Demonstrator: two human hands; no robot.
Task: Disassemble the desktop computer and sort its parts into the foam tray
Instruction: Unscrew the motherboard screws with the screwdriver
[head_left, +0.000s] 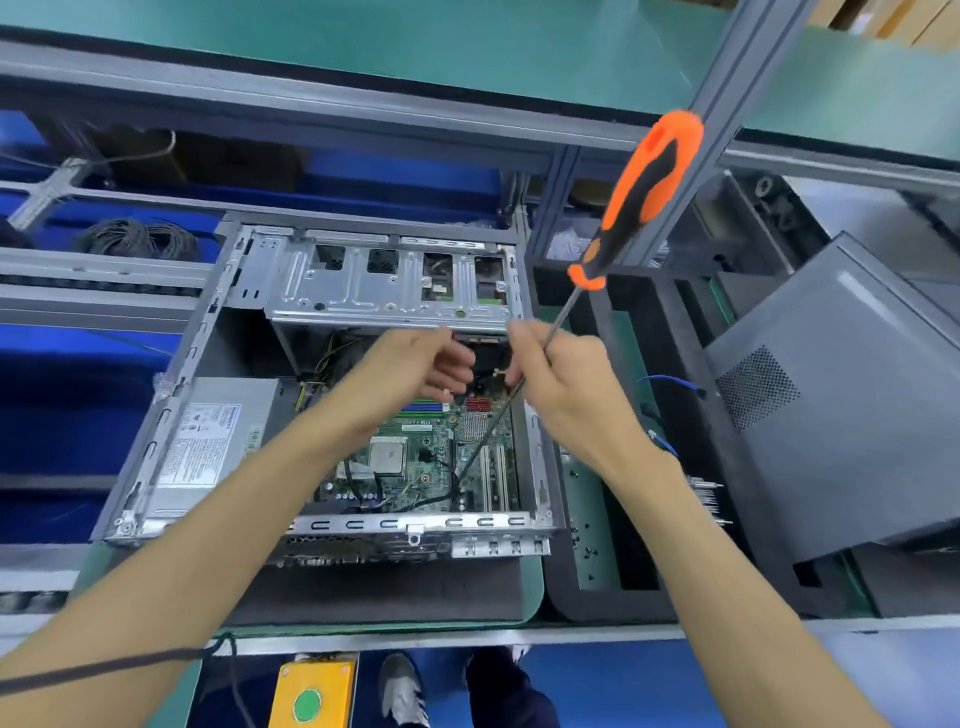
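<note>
The open computer case (332, 395) lies on the bench, the foam tray (639, 525) just to its right. Both hands reach in above the motherboard (415, 457). The right hand (566, 384) grips a screwdriver (631, 208) by its shaft, handle up. The left hand (415, 369) has its fingers loosely curled, holding nothing I can make out.

A single head-worn, wide-angle camera is looking forward and steeply down from above the person's shoulders, close over the bench. Both forearms are entering from the bottom corners and meeting near the middle of the frame, where the left hand (415, 371) and the right hand (563, 379) are sitting just beside each other. The open computer case (218, 332) is filling the area under and to the left of the hands. Below the wrists the view is reaching past the bench edge to the floor. Straight lines are bowing toward the edges. No second view is sharing the scene.
</note>
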